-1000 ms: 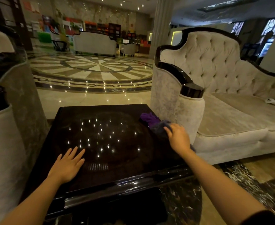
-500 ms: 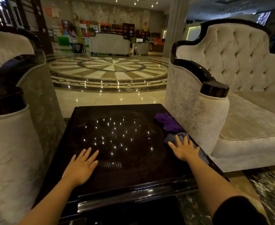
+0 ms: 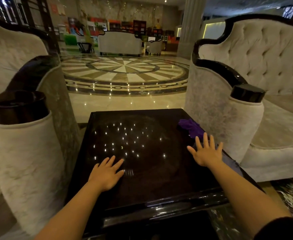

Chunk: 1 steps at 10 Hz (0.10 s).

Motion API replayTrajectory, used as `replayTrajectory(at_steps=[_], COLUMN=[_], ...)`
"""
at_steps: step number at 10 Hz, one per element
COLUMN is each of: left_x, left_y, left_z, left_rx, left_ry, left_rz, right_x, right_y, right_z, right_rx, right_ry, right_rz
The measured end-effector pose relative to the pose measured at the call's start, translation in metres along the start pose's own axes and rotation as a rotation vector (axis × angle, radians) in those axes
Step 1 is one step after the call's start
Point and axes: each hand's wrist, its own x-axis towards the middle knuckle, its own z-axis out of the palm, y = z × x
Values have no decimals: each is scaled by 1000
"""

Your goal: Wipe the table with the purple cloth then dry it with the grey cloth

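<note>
A glossy black table (image 3: 142,187) stands in front of me, with ceiling lights mirrored in its top. The purple cloth (image 3: 191,129) lies crumpled near the table's far right edge. Closer to me along that edge lies the grey cloth (image 3: 228,161), mostly hidden by my right hand and forearm. My right hand (image 3: 205,153) is open with fingers spread wide, over the grey cloth's left part, its fingertips just short of the purple cloth. I cannot tell whether it presses on the grey cloth. My left hand (image 3: 107,172) rests flat on the table's near left, holding nothing.
A cream tufted sofa (image 3: 263,75) with a black-capped armrest (image 3: 247,93) crowds the table's right side. A matching armchair (image 3: 24,153) stands tight against the left. Beyond the table lies polished marble floor (image 3: 125,71) with a round pattern.
My right hand has drawn back from the purple cloth toward me and spread its fingers over the grey cloth. My view has turned left. The left hand stays flat on the table.
</note>
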Motion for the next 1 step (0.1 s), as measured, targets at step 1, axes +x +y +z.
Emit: replayTrajectory(at_steps=[1], left_x=[-4], left_y=[3], left_z=[-15], left_rx=[15], left_ry=[6], left_rz=[-4], right_x=[-8], right_y=[-34], right_z=[-13], right_rx=[64], right_ry=[29], right_rz=[-82])
